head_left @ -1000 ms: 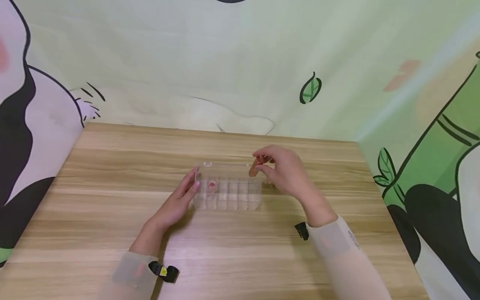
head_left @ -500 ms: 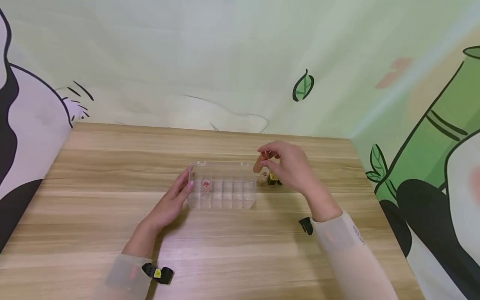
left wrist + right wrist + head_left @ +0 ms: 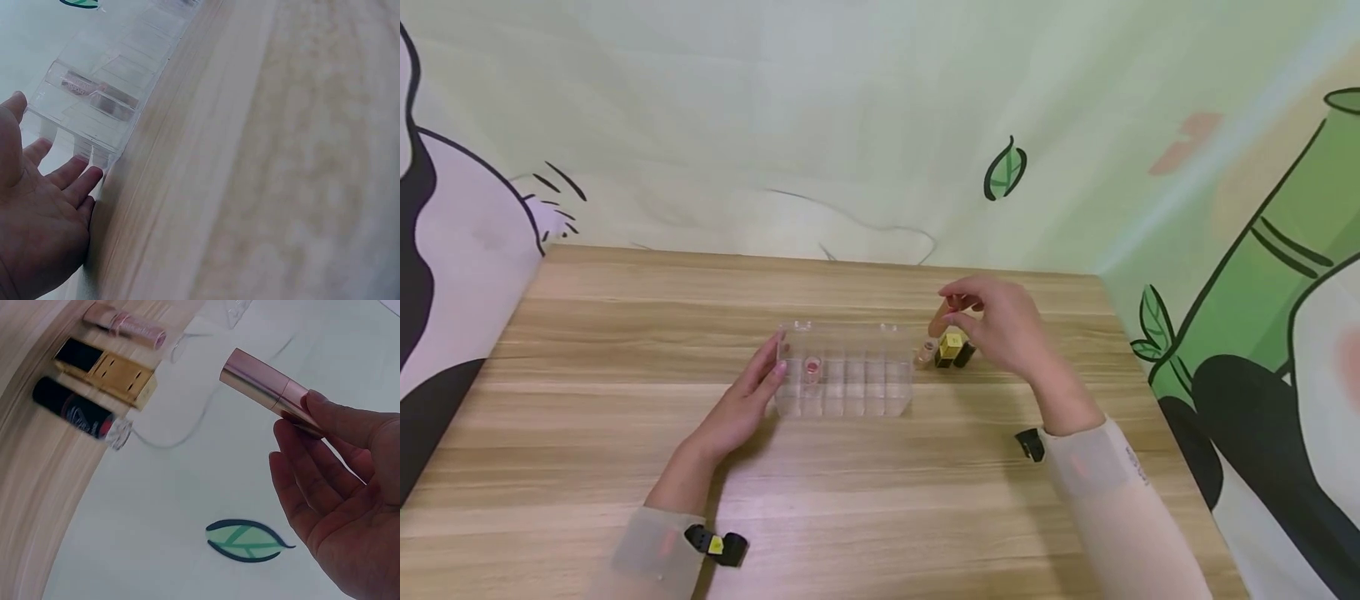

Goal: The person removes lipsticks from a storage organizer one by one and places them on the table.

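Observation:
A clear plastic organizer box (image 3: 850, 392) with rows of compartments stands on the table, one pinkish lipstick (image 3: 812, 369) upright in a compartment near its left end. My left hand (image 3: 747, 400) rests against the box's left end; in the left wrist view its fingers (image 3: 78, 164) reach out to the end wall. Right of the box, my right hand (image 3: 1000, 321) pinches a shiny rose-gold lipstick tube (image 3: 265, 381) between thumb and fingers, raised above the table. Below it stand a pinkish lipstick (image 3: 125, 326), a gold lipstick with a black end (image 3: 106, 372) and a black lipstick (image 3: 78, 412).
The wood-grain table (image 3: 865, 500) ends at the back against a pale green cloth wall (image 3: 737, 125) with printed leaves and cartoon figures. Black camera straps sit on both wrists.
My right hand has moved right, away from the box's back right corner, with the lipstick tube still pinched. The three standing lipsticks have come into sight. The left hand stays at the box.

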Available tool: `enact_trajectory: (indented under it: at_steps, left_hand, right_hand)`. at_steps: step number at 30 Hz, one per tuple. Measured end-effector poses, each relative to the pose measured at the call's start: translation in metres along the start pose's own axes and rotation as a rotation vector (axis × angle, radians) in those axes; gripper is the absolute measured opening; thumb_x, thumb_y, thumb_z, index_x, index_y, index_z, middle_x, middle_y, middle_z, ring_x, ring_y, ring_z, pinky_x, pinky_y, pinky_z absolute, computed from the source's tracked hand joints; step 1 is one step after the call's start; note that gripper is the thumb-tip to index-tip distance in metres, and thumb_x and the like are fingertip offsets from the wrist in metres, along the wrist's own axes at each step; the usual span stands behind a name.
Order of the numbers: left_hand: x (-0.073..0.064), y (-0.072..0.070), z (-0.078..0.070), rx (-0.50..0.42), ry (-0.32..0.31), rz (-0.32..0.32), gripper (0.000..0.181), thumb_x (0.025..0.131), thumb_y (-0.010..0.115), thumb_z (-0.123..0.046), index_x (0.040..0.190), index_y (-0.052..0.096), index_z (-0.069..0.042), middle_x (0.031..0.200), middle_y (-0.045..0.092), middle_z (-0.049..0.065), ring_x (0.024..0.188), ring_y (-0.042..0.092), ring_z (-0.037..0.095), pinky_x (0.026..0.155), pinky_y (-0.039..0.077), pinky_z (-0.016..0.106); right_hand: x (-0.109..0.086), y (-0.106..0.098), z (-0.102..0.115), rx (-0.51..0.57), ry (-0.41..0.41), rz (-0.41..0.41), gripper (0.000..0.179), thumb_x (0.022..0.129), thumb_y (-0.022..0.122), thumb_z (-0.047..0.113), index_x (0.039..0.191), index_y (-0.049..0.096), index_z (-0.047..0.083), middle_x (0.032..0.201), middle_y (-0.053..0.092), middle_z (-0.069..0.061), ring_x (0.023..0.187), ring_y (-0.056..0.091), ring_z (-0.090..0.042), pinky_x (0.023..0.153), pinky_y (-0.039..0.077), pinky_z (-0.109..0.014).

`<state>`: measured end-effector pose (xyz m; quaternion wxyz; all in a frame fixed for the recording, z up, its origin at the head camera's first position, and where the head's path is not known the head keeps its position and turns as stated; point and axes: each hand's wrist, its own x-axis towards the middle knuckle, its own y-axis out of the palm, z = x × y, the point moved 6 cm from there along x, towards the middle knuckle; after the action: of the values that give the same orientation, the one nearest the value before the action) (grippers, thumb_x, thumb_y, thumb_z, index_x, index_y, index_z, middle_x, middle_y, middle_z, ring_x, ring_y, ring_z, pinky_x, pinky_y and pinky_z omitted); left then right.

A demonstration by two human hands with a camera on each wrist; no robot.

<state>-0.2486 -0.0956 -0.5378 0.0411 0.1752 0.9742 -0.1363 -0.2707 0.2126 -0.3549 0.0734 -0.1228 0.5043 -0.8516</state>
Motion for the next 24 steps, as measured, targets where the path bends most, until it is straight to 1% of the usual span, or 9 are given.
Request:
enact_trajectory:
  at_steps: [4,8,13,16,24]
  left_hand:
    - [0.0,-0.002,0.001,0.013,0.001,-0.008,0.052,0.102,0.036,-0.052,0.146,0.01,-0.059,0.161,0.023,0.0,0.147,0.025,0.031,0.115,0.024,0.062]
    - [0.0,-0.003,0.002,0.006,-0.004,-0.008,0.052,0.102,0.036,-0.052,0.146,0.011,-0.059,0.161,0.022,0.0,0.147,0.025,0.03,0.116,0.023,0.06]
    - [-0.001,0.0,0.004,0.02,-0.053,0.013,0.052,0.099,0.034,-0.059,0.144,0.007,-0.062,0.163,0.016,-0.001,0.149,0.016,0.033,0.116,0.016,0.065]
    - [-0.001,0.0,0.004,0.025,-0.075,0.016,0.052,0.099,0.033,-0.06,0.143,0.006,-0.064,0.163,0.014,-0.001,0.15,0.013,0.033,0.115,0.014,0.066]
    - [-0.002,0.0,0.001,0.014,-0.059,0.007,0.051,0.1,0.034,-0.057,0.143,0.008,-0.063,0.163,0.017,-0.002,0.149,0.015,0.032,0.116,0.016,0.065]
  right_hand:
    - [0.002,-0.003,-0.008,-0.006,0.0,-0.015,0.028,0.087,0.072,0.013,0.115,0.07,0.012,0.105,0.071,-0.003,0.096,0.066,-0.022,0.086,0.054,-0.04]
    - [0.0,-0.008,-0.018,-0.012,0.004,-0.042,0.03,0.085,0.074,0.012,0.115,0.07,0.011,0.103,0.072,-0.005,0.095,0.066,-0.021,0.084,0.054,-0.039]
    - [-0.005,-0.015,-0.034,-0.006,0.052,-0.059,0.029,0.086,0.072,0.008,0.115,0.07,0.012,0.104,0.072,-0.006,0.095,0.066,-0.024,0.084,0.054,-0.042]
    - [-0.006,-0.017,-0.041,0.008,0.073,-0.057,0.029,0.087,0.071,0.006,0.115,0.07,0.012,0.106,0.071,-0.007,0.096,0.066,-0.026,0.084,0.053,-0.043]
    - [-0.009,-0.02,-0.054,0.0,0.084,-0.067,0.027,0.087,0.072,0.007,0.114,0.07,0.011,0.105,0.071,-0.01,0.095,0.066,-0.027,0.084,0.054,-0.044]
